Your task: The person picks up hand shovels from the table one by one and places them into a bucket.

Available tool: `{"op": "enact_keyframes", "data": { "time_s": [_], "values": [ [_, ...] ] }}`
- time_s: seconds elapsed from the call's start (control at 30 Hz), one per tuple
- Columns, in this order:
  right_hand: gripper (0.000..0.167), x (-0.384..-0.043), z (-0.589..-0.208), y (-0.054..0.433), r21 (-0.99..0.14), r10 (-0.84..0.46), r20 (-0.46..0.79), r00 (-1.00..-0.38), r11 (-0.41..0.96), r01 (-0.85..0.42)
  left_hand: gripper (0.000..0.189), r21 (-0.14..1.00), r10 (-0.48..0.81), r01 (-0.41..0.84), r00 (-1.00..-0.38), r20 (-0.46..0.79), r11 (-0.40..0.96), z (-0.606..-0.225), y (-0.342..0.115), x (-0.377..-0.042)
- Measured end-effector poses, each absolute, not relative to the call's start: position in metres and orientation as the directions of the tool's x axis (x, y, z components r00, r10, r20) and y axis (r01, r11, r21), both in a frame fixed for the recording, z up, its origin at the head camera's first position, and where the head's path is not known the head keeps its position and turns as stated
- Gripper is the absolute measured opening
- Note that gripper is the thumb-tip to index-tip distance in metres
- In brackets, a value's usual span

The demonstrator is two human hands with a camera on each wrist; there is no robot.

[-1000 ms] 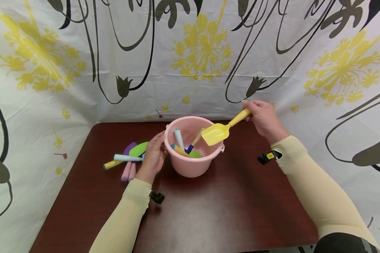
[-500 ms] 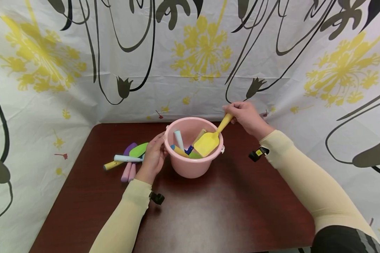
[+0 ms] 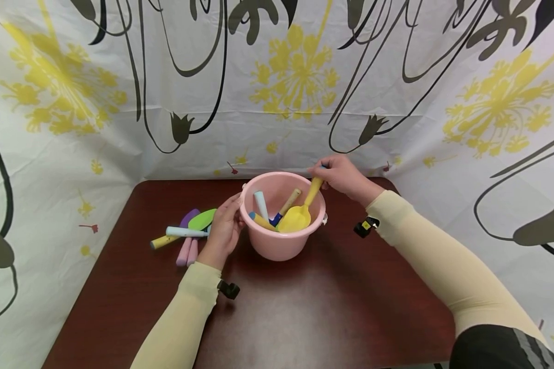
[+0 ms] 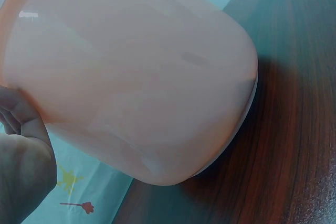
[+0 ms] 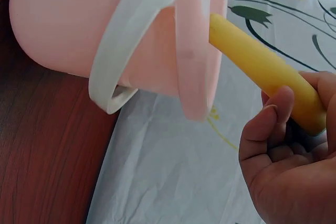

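Note:
A pink bucket (image 3: 277,251) stands upright on the table, and my left hand (image 3: 226,225) grips its left rim. In the left wrist view part of that hand (image 4: 26,156) touches the bucket wall (image 4: 131,77). My right hand (image 3: 343,179) pinches the handle end of a yellow toy shovel (image 3: 296,218), whose blade is down inside the bucket. The right wrist view shows my fingers round the yellow handle (image 5: 268,72), which leans over the rim. Also in the bucket are a light blue handle (image 3: 260,204), a tan handle with a blue neck (image 3: 288,202) and a yellow handle (image 3: 262,221).
Left of my left hand lies a pile of toy tools: a green blade (image 3: 202,219), a purple one (image 3: 189,218), a light blue handle (image 3: 184,231), a yellow handle (image 3: 163,241) and pink handles (image 3: 186,252). A patterned cloth (image 3: 277,128) hangs behind the dark table (image 3: 281,318).
My right hand has moved left and slightly down with the yellow shovel. Its blade has gone from above the bucket's right rim to inside the bucket. My left hand has stayed on the rim.

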State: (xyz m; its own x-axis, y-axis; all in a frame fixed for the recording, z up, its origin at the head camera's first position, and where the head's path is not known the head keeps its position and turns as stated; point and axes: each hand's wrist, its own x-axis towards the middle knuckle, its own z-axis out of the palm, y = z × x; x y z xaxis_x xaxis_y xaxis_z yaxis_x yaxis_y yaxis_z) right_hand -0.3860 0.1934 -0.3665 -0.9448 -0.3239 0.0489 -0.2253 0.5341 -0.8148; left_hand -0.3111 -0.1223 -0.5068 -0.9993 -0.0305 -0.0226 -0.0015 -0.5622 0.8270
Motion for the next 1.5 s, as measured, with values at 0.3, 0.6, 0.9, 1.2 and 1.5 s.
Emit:
{"op": "enact_keyframes", "data": {
  "time_s": [0.3, 0.6, 0.9, 1.2, 1.5],
  "values": [
    [0.028, -0.386, -0.367, 0.174, -0.776, -0.448, 0.003, -0.894, 0.563, -0.284, 0.040, 0.824, -0.033, -0.009, -0.999, -0.034, -0.566, -0.505, -0.122, -0.310],
    [0.033, -0.390, -0.373, 0.164, -0.789, -0.518, -0.062, -0.853, 0.549, -0.276, 0.041, 0.821, -0.033, -0.013, -0.999, -0.039, -0.570, -0.505, -0.123, -0.310],
    [0.024, -0.391, -0.376, 0.156, -0.719, -0.579, -0.075, -0.812, 0.595, -0.358, 0.040, 0.817, -0.030, -0.005, -0.999, -0.027, -0.576, -0.505, -0.124, -0.310],
    [0.033, -0.391, -0.379, 0.150, -0.710, -0.622, -0.111, -0.775, 0.595, -0.376, 0.040, 0.813, -0.025, -0.010, -0.999, -0.030, -0.582, -0.506, -0.123, -0.311],
    [0.033, -0.392, -0.383, 0.144, -0.684, -0.628, -0.155, -0.763, 0.625, -0.376, 0.040, 0.817, -0.023, -0.019, -0.999, -0.040, -0.576, -0.506, -0.123, -0.310]
  ]
}}
